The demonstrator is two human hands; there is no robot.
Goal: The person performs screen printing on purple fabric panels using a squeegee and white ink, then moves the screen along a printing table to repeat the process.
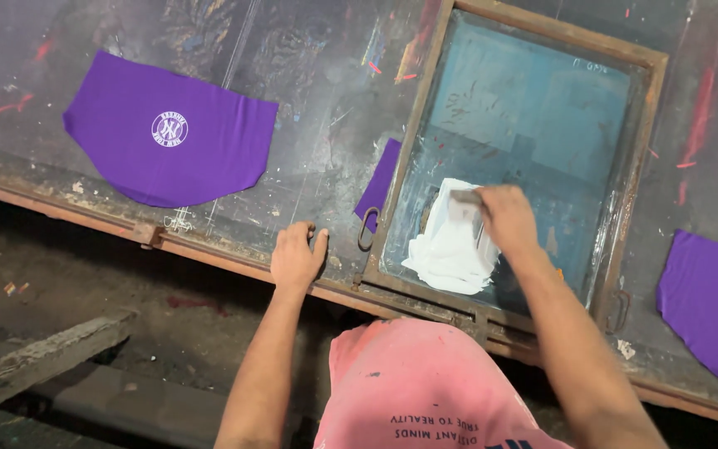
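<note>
Two hands share the work: my right hand [504, 218] has its grip clamped on a squeegee [464, 199] in white ink [452, 254] inside the screen [533, 125], while my left hand [297, 258] lies flat, holding nothing, bracing on the surface [309, 108] edge, steadying me.

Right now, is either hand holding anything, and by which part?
Right hand grips a squeegee by its top edge, in white ink inside the screen frame. Left hand holds nothing, resting on the table.
</note>
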